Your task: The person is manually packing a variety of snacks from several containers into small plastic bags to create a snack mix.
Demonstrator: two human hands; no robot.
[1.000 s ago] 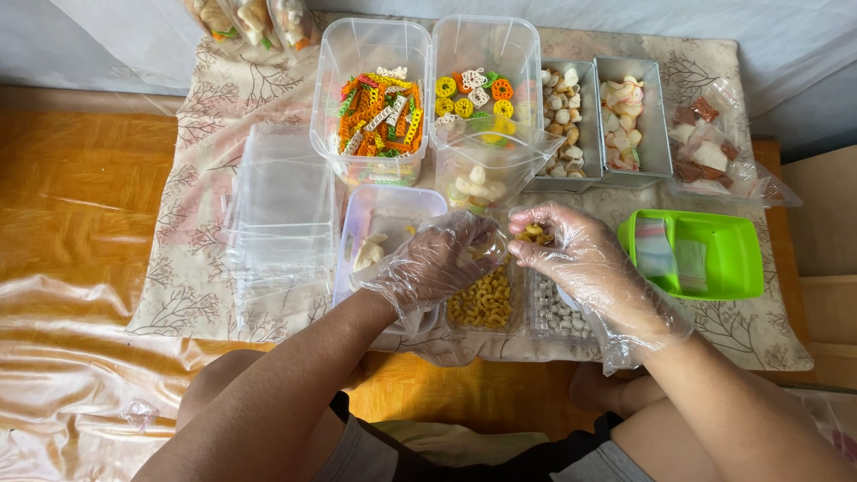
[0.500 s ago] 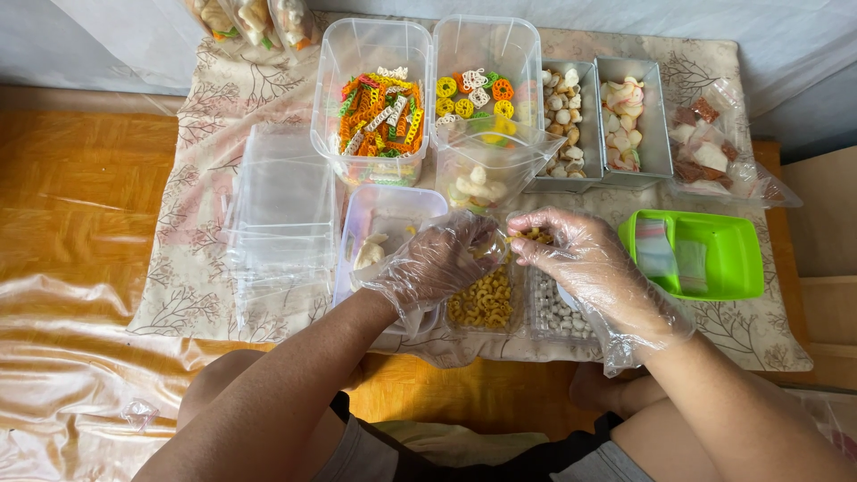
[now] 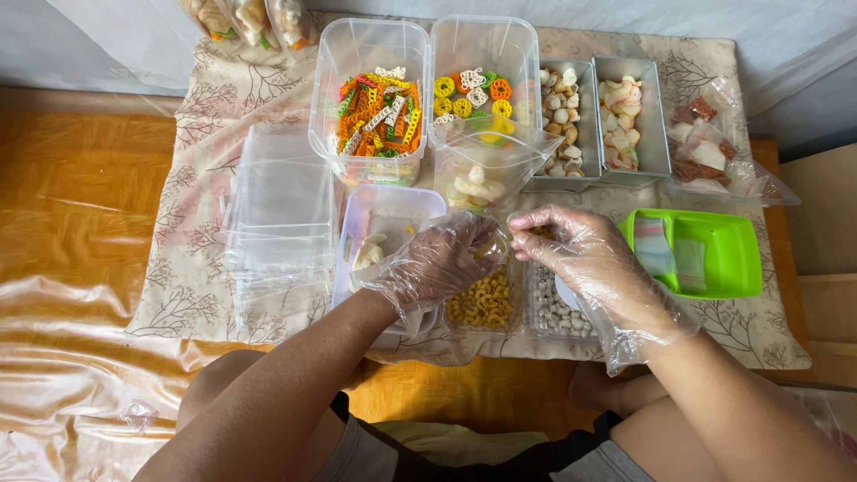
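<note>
Both my hands wear thin clear plastic gloves. My left hand (image 3: 437, 261) grips the near edge of a clear plastic bag (image 3: 489, 170) that stands open with a few pale and coloured crackers inside. My right hand (image 3: 585, 259) is at the bag's mouth on the right, its fingers pinched on a few small yellow curled crackers. Just below the hands lies a clear tub of yellow curled crackers (image 3: 484, 302), partly hidden by my left hand.
On a floral cloth (image 3: 187, 259) stand clear tubs of coloured crackers (image 3: 373, 116) and ring crackers (image 3: 478, 89), two metal trays of pale snacks (image 3: 596, 116), a stack of empty clear bags (image 3: 281, 210), a lilac tub (image 3: 379, 223), a green tray (image 3: 710, 254) and a tub of white pieces (image 3: 558, 312).
My right hand has shifted slightly toward the bag's mouth with the crackers. My left hand keeps its hold on the bag.
</note>
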